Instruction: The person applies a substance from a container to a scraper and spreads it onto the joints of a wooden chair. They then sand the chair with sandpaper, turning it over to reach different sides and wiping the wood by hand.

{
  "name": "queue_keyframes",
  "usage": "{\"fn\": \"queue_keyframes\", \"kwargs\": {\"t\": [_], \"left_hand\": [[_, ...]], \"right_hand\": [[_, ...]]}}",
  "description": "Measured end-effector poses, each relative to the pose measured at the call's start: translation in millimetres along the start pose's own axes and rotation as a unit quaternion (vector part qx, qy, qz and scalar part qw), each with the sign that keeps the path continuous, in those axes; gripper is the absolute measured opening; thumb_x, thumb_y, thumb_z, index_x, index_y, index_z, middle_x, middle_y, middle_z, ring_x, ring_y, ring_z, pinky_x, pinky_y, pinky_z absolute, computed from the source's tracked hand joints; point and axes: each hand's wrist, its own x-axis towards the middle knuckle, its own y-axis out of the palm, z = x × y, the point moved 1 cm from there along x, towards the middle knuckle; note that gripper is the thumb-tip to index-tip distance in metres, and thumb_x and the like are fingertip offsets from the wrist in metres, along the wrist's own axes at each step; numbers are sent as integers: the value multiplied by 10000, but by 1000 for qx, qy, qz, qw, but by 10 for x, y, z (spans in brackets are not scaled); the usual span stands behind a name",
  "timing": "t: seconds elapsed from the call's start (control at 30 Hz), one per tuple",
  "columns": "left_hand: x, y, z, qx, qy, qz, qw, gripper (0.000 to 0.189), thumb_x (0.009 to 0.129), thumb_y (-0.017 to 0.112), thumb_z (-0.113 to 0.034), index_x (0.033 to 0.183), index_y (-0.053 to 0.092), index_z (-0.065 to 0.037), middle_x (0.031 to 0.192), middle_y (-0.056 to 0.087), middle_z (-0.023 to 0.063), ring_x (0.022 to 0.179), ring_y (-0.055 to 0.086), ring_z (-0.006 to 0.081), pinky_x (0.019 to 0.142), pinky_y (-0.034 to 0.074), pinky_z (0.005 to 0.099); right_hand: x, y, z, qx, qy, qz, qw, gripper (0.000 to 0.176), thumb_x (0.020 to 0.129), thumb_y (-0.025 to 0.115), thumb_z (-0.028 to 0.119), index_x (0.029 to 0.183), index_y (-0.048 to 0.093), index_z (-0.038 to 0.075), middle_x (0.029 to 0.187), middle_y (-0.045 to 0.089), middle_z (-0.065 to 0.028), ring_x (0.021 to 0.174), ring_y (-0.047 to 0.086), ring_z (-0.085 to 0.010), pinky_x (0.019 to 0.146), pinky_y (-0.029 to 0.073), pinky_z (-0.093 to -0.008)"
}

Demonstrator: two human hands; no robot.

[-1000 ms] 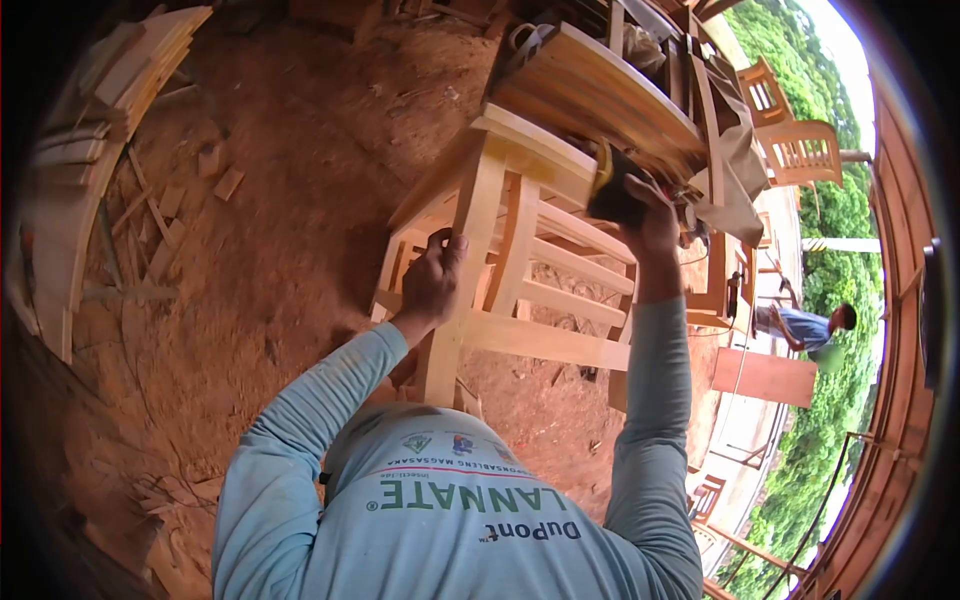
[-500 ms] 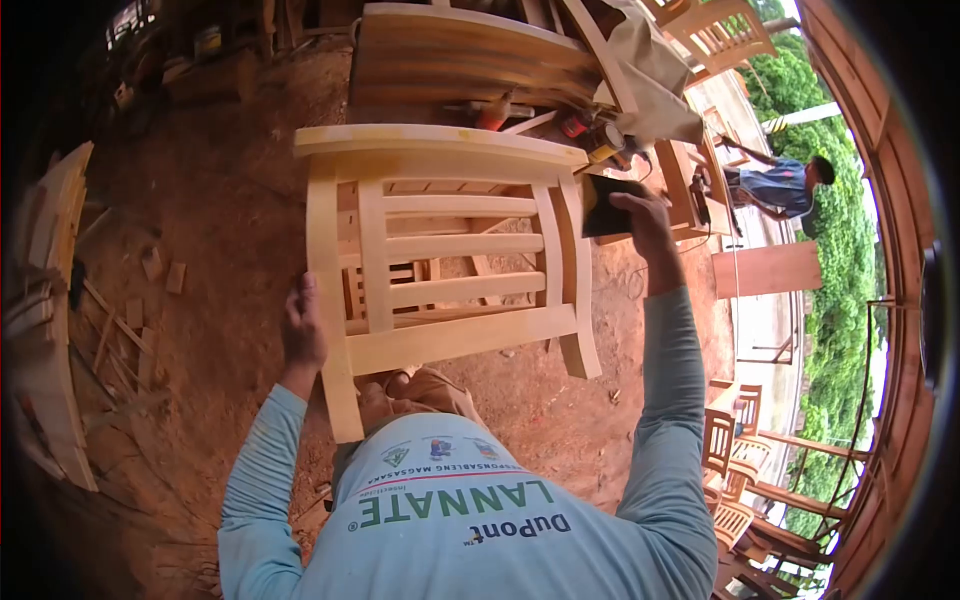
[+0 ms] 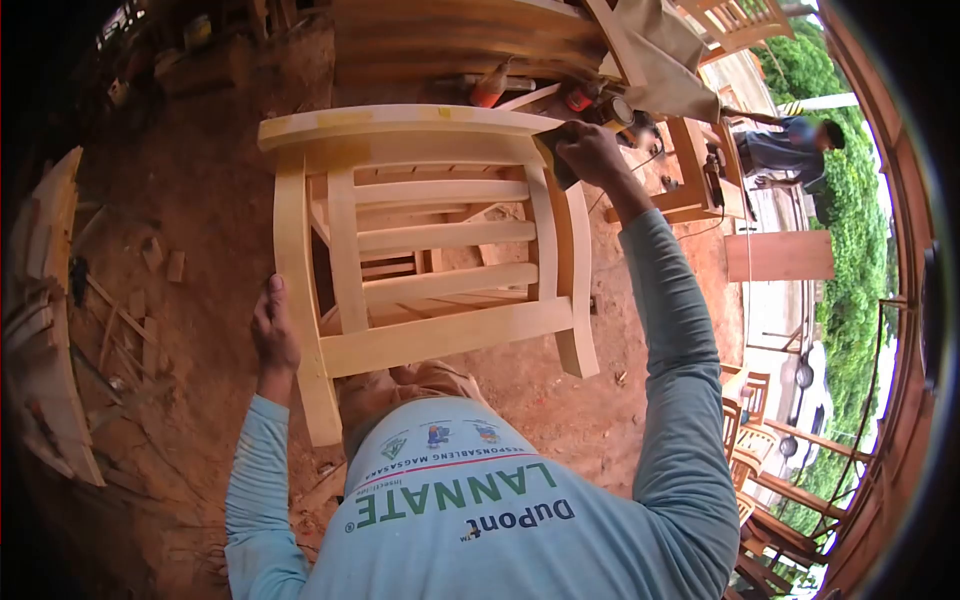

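A pale wooden chair frame (image 3: 440, 335) with curved slats stands in front of my body. My left hand (image 3: 273, 330) rests against the outer side of its left leg, the thumb pointing up and the other fingers partly hidden. My right hand (image 3: 592, 155) grips a dark sheet of sandpaper (image 3: 556, 160) at the right end of the frame's top curved rail (image 3: 400, 122). Yellowish patches mark that rail.
Beyond the frame lies a large wooden panel (image 3: 460, 45), with a red-labelled bottle (image 3: 490, 86) and cans beside it. Another person (image 3: 790, 150) stands at the right. Chairs (image 3: 745, 450) are at the lower right, wood scraps (image 3: 125, 335) on the left ground.
My right hand has moved left and up with the sandpaper, from beside the frame onto the top rail's end. The frame and my left hand appear shifted left.
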Motion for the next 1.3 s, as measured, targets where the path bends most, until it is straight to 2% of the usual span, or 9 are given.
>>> {"fn": "queue_keyframes", "kwargs": {"t": [0.17, 0.4, 0.5, 0.6, 0.67, 0.8, 0.9, 1.0, 1.3], "left_hand": [[18, -43, 79, -31, -51, 61, 996, 528, 1103, 415, -495, 936, 609, -33, 795, 501, -10, 784, 468, 103, 719, 429, 296], [34, -5, 11, -68, -9, 64, 996, 510, 1114, 391, -458, 1162, 635, -12, 991, 631, 53, 910, 567, 142, 837, 472, 309], [-4, -1, -63, -52, 13, 45, 998, 525, 1110, 397, -464, 1181, 636, -2, 1029, 651, 77, 935, 586, 160, 849, 482, 325], [26, -12, -33, -32, 15, 45, 998, 532, 1106, 405, -473, 1146, 636, 5, 1013, 656, 91, 933, 593, 172, 837, 485, 336], [12, -42, 37, -19, -7, 58, 998, 535, 1103, 408, -477, 1122, 636, 7, 988, 655, 97, 923, 595, 179, 827, 484, 340], [45, -34, 113, -26, 2, 55, 998, 527, 1103, 407, -477, 1099, 636, -2, 948, 644, 92, 907, 595, 186, 816, 480, 341], [30, -9, 98, -37, 6, 49, 998, 523, 1105, 403, -474, 1104, 636, -6, 943, 641, 92, 908, 595, 187, 821, 480, 340], [40, -34, 119, -29, -3, 57, 998, 521, 1107, 396, -468, 1107, 636, -5, 954, 646, 96, 920, 598, 187, 833, 481, 340], [38, -33, 88, -68, -17, 88, 994, 508, 1120, 376, -432, 1177, 632, 2, 1035, 653, 77, 973, 591, 173, 880, 474, 324]], "right_hand": [[-71, 169, 184, 8, 108, 61, 992, 250, 845, 611, 133, 1045, 733, 48, 839, 733, -197, 799, 736, -351, 724, 577, -449], [-160, 736, 121, -137, -202, -63, 968, 277, 827, 574, 97, 1048, 740, 89, 822, 691, -184, 756, 684, -382, 711, 538, -526], [-265, 621, 211, -149, -261, -17, 954, 277, 865, 562, 78, 1067, 752, 77, 874, 720, -186, 788, 700, -363, 709, 552, -473], [-340, 185, 282, -17, -123, 79, 989, 269, 912, 569, 104, 1092, 768, 76, 948, 741, -195, 804, 718, -311, 705, 559, -389], [-241, 82, -156, 159, -37, 35, 986, 231, 935, 615, 131, 1096, 769, 70, 962, 774, -98, 777, 722, -198, 711, 559, -331], [-133, -129, -493, 320, 105, -2, 942, 215, 914, 668, 122, 1089, 737, 18, 945, 747, -46, 784, 717, -169, 678, 573, -316], [-113, -34, -695, 465, 250, -5, 849, 232, 906, 676, 128, 1101, 705, 5, 911, 728, -86, 748, 716, -201, 625, 584, -314], [-304, 206, -698, 533, 315, -67, 782, 209, 916, 663, 147, 1080, 685, 19, 846, 697, -76, 665, 699, -212, 581, 595, -339], [-1026, 340, -30, 577, 342, -92, 736, 182, 945, 546, 117, 1058, 624, -2, 958, 678, -88, 802, 712, -215, 668, 664, -407]]}}
